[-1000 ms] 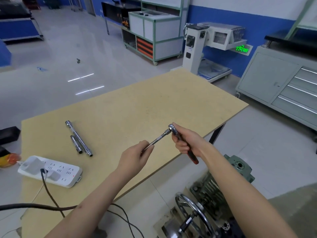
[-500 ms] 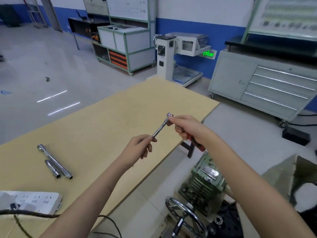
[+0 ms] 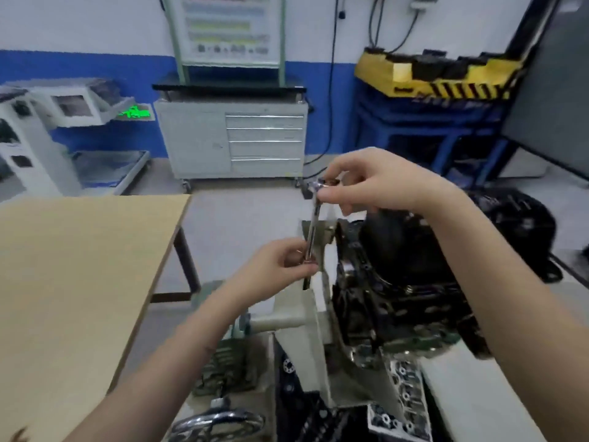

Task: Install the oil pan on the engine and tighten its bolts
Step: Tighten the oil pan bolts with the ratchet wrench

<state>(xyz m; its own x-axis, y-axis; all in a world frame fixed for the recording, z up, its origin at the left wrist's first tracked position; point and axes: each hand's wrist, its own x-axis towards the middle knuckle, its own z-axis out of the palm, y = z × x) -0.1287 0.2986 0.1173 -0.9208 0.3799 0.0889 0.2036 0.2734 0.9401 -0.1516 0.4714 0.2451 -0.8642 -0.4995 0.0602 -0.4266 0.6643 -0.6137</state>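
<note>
Black metal: the oil pan (image 3: 398, 247) sat on top of the engine (image 3: 392, 301), right of centre, dark and rounded.
Ratchet (image 3: 313, 218): chrome, near-upright, just left of the pan.
Right hand (image 3: 376, 183): pinched the ratchet's head.
Left hand (image 3: 280, 266): closed round the extension's lower end.
Surroundings: tan table (image 3: 79, 266) at left; grey drawer cabinet (image 3: 232, 141) far; stand's handwheel (image 3: 216, 424) near.
Writing: wall chart blurred, unreadable.
</note>
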